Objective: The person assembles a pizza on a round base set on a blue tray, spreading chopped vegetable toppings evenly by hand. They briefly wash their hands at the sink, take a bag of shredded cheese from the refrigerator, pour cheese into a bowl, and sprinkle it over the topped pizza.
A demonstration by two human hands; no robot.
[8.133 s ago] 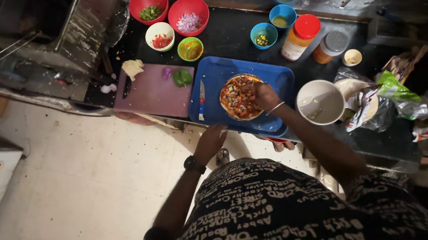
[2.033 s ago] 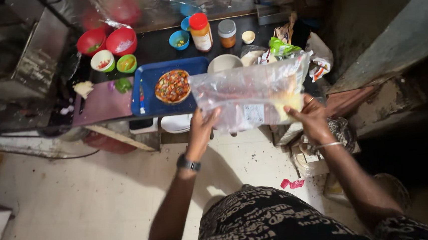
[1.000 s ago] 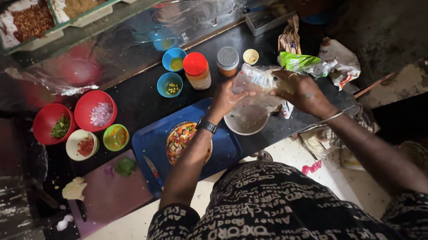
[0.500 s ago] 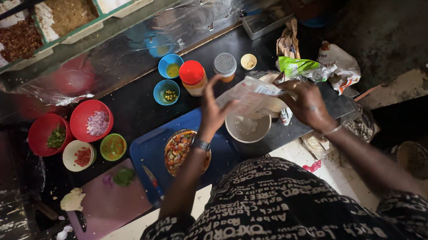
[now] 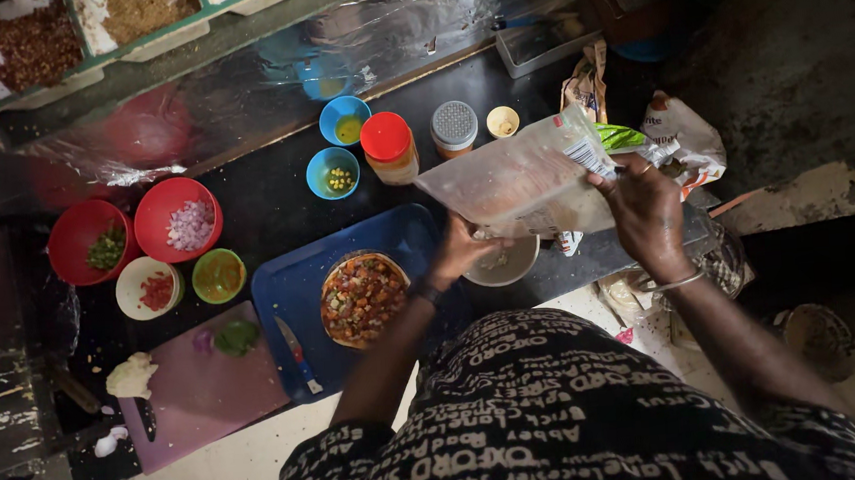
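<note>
Both hands, right hand (image 5: pixel 647 217) and left hand (image 5: pixel 464 252), are grasping the tilted plastic bag (image 5: pixel 524 181) above the white bowl (image 5: pixel 502 262); contents may be spilling onto the counter (image 5: pixel 274 196).

The dark counter (image 5: pixel 265 206) carries a blue tray (image 5: pixel 295 279), a purple cutting board (image 5: pixel 202 391) and small bowls (image 5: pixel 180 217).

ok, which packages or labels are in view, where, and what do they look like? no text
Clear bag: held by both hands over the white bowl, pale contents, white label patch at its right corner.
Red-lid jar: behind the blue tray, orange contents.
Grey-lid jar: right of the red-lid one.
Crumpled bags: far right of the counter, white, brown and green.
</note>
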